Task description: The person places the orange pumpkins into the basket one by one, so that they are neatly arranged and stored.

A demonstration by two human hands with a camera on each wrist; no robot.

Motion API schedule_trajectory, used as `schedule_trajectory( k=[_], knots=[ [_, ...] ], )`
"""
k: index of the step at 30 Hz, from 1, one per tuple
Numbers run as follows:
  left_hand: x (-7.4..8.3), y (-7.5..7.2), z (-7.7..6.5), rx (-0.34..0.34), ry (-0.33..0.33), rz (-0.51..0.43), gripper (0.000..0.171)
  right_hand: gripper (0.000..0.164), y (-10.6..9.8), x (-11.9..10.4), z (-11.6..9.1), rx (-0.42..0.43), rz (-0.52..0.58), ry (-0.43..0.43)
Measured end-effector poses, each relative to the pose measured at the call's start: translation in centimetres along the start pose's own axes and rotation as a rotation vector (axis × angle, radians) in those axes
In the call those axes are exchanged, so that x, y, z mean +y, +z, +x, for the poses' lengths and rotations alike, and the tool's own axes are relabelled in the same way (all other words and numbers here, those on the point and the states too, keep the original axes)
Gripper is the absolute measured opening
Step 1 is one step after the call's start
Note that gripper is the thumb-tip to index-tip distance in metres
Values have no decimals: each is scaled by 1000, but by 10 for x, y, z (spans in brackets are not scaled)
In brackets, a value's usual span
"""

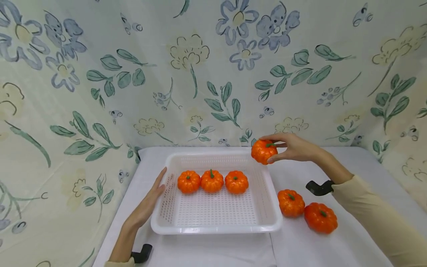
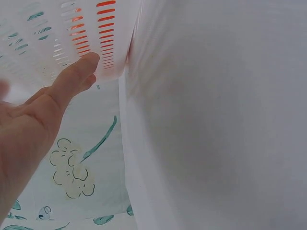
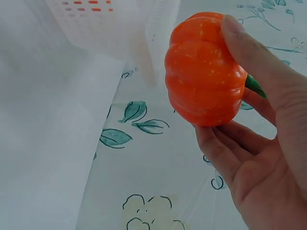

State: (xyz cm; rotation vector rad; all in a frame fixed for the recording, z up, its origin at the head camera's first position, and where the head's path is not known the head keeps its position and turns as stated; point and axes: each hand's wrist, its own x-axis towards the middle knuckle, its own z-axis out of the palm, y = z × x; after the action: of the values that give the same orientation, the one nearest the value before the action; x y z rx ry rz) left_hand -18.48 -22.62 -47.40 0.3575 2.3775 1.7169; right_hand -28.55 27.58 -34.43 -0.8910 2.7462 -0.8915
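Observation:
My right hand grips a small orange pumpkin between thumb and fingers, over the back right corner of a white plastic basket. In the right wrist view the pumpkin shows its ribbed side, its green stem turned toward the palm. With fingers extended, my left hand rests against the basket's left side; the left wrist view shows the fingers along its slotted wall. Inside the basket, three pumpkins stand in a row: a left one, a middle one and a right one.
Two more pumpkins lie on the white-covered table to the right of the basket, one close to its wall and another farther right. A flower-patterned cloth hangs behind the table and along its sides.

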Motion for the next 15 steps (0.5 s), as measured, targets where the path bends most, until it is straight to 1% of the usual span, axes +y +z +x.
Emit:
schedule_trajectory(
  k=[4,9,15],
  knots=[
    [0,1,-1,3,1,0,58,74,8,-13,9,-38,26,-38],
    [0,0,-1,8,7,3,58,75,22,-31,22,-97,44,-76],
    [-1,1,-1,7,11,6,58,76,40,-55,42,-183,50,-153]
  ],
)
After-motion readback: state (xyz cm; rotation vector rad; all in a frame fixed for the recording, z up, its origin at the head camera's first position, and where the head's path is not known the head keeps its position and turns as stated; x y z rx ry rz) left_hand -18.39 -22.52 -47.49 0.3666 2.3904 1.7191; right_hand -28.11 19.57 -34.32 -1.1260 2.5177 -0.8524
